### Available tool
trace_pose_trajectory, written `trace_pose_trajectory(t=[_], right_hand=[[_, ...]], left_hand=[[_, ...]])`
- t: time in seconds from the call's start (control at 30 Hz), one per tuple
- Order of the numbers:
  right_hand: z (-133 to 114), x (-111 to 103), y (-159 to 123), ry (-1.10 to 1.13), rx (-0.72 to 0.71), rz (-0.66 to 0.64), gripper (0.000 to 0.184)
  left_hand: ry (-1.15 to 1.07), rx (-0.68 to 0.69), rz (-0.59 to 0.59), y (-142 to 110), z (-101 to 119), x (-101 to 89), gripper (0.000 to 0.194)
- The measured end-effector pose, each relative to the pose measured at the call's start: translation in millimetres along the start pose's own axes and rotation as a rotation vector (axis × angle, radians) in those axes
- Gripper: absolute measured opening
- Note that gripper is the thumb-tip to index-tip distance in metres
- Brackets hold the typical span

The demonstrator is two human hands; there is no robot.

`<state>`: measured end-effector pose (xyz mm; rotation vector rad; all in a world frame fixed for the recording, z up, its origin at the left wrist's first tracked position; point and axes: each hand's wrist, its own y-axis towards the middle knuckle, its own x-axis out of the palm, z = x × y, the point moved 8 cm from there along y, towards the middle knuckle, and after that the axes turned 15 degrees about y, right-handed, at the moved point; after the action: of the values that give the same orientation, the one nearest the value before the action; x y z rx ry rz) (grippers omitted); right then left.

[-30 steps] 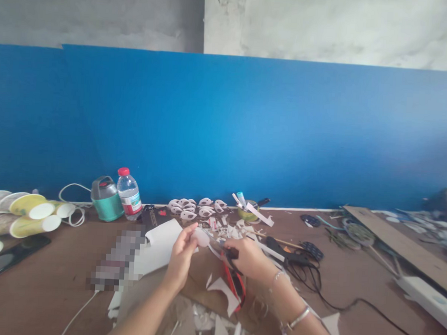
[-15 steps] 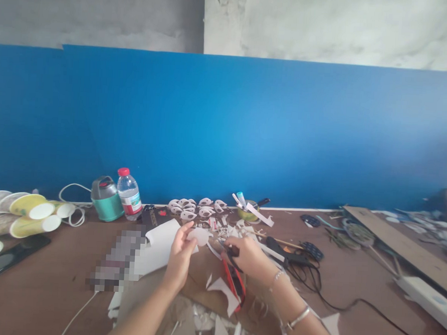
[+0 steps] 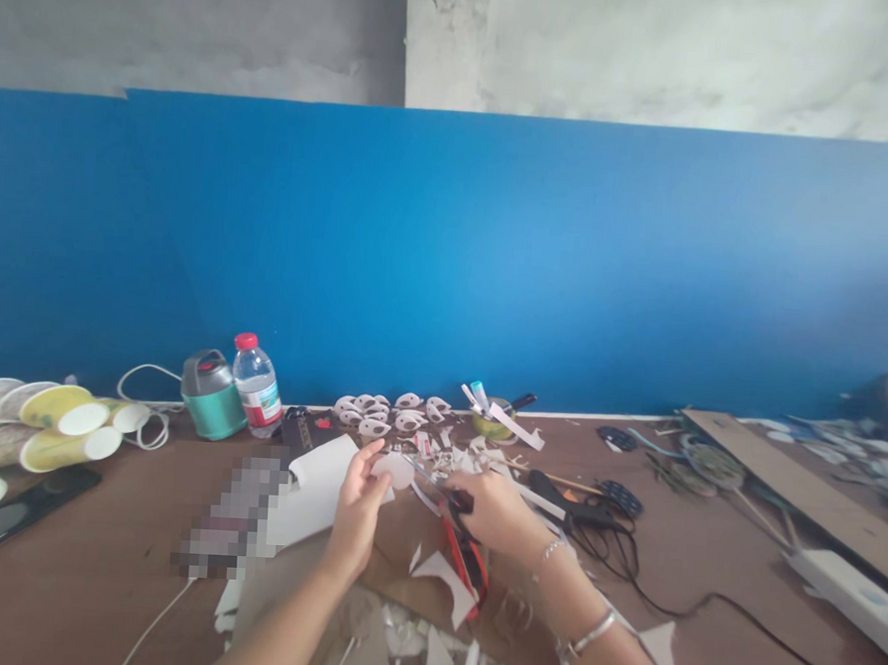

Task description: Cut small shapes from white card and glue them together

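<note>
In L fingers [image 3: 379, 485] sits wht paper disc [image 3: 394, 470].

Bottle [image 3: 257, 390]: clear glossy plastic, red plastic cap [image 3: 245, 342]. Behind bottle, blue partition [image 3: 448, 253] smooth, soft sheen; high above bottle, wall [image 3: 652, 56] rough, matt, concrete or plaster, can't tell which. Beneath bottle, tabletop [image 3: 707, 560] brown, wood-look, dull sheen. Left of bottle, cups [image 3: 60, 410] smooth, paper-like. Right of bottle: white disc [image 3: 393, 471] matt paper; scissors [image 3: 437, 482] metal-bladed; bangle [image 3: 593, 633] shiny metal; cardboard [image 3: 405, 541] matt brown.
</note>
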<state>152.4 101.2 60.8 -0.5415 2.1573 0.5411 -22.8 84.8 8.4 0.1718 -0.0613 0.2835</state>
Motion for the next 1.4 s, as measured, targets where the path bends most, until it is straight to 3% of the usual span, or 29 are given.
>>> trace_pose_trajectory(t=[0.3, 0.67, 1.4], right_hand=[[-0.8, 1.2, -0.2, 0.009, -0.023, -0.005, 0.016], [1.6, -3.3, 1.4, 0.071, 0.051, 0.032, 0.012], [-10.5, -3.1, -0.8, 0.14, -0.002, -0.024, 0.013]], left_hand=[[-0.004, 0.0, -0.002, -0.2, -1.4, 0.4, 0.042], [-0.018, -0.018, 0.025, -1.0, 1.7, -1.3, 0.045], [-0.08, -0.017, -0.031, -1.4, 2.6, 2.1, 0.049]])
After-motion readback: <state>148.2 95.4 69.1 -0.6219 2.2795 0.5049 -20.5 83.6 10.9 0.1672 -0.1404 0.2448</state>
